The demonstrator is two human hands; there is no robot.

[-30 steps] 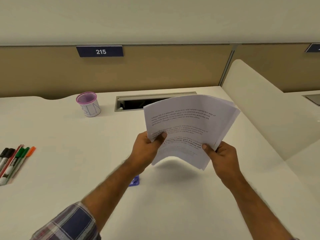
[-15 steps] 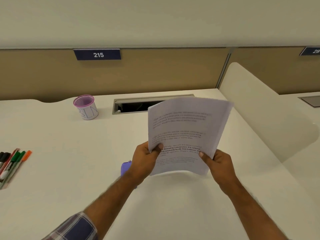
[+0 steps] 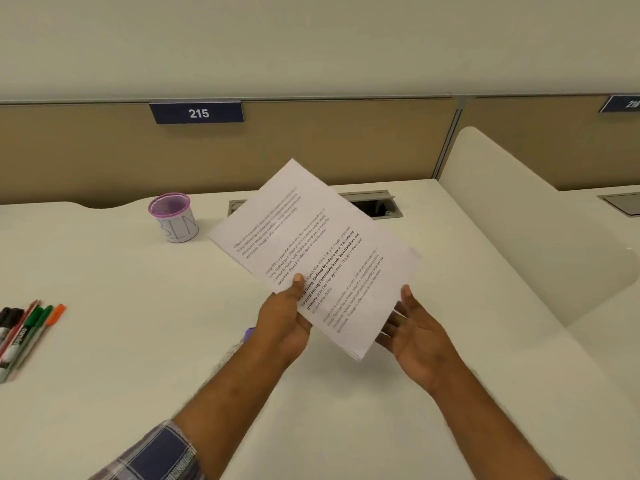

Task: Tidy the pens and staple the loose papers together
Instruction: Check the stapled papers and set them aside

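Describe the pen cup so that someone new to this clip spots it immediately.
Find the blue "215" sign on the tan partition. Just below it, on the white desk, stands a small cup. It alone is upright, with a purple mesh rim and a white paper wrap with handwriting.

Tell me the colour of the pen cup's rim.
Purple, or pinkish-lilac; the pen cup shows clearly in the head view.

**Cubicle 215: pale table, tan partition**

A cream table (image 3: 104, 341) runs up to a tan partition panel (image 3: 311, 150) under a plain off-white wall (image 3: 311, 43). A navy plate (image 3: 196, 113) on the panel reads 215. A grey cable hatch (image 3: 381, 204) sits in the table. A rounded white divider (image 3: 519, 220) stands at right. Light is soft and even.
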